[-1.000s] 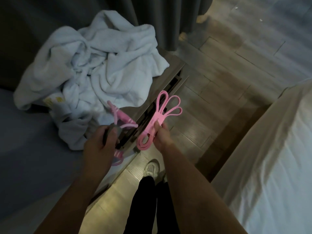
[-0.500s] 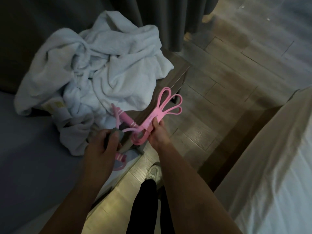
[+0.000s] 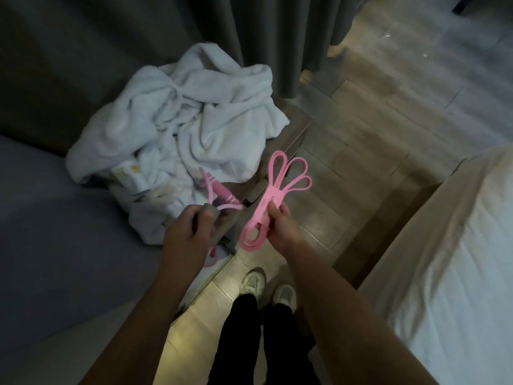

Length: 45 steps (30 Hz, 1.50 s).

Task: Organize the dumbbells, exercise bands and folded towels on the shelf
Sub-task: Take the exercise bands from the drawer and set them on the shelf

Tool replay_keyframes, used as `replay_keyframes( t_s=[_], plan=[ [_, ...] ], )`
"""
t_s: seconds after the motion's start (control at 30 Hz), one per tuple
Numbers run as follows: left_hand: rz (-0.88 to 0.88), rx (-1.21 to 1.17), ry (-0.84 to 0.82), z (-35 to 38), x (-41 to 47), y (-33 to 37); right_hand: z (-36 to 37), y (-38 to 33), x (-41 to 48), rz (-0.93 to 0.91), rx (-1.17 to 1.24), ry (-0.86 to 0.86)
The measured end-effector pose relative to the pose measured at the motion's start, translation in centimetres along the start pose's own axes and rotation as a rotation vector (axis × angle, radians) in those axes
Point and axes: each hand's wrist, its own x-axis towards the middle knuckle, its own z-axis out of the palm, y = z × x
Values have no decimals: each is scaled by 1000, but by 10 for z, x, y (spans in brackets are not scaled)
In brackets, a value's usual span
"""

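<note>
Early stage. Right hand [image 3: 281,227] pinches folded pink band [image 3: 268,200], loops fanning above fingertips. Left hand [image 3: 185,236] curled round grey thing [image 3: 220,232] — what it is, unclear. Towels [image 3: 194,120] beyond fingers, crumpled heap, unfolded — most sorting left.

The towels [image 3: 194,129] lie heaped on the shelf [image 3: 295,120] at upper centre-left, the curtain [image 3: 263,37] behind them, the bed [image 3: 458,245] at far right.
</note>
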Motion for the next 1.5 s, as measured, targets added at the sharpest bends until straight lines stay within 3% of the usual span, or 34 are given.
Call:
replay_keyframes(
  t_s=[0.2,0.37,0.67,1.03,1.2,1.5],
  plan=[
    [46,-86,4,-14,-50,10,-31,-31,-87,-45,-251,-43],
    [-63,-78,43,-23,-112,14,-47,-47,-153,-79,-448,-91],
    [-135,-198,174,-58,-217,-26,-42,-19,-215,-44,-712,-336],
    [-333,-242,379,-131,-342,-110,19,77,-261,301,-1078,-816],
    [-454,-292,479,-164,-395,-170,61,160,-294,439,-1223,-928],
    [-561,-393,653,-239,-505,-265,103,315,-356,523,-1456,-1017]
  ],
)
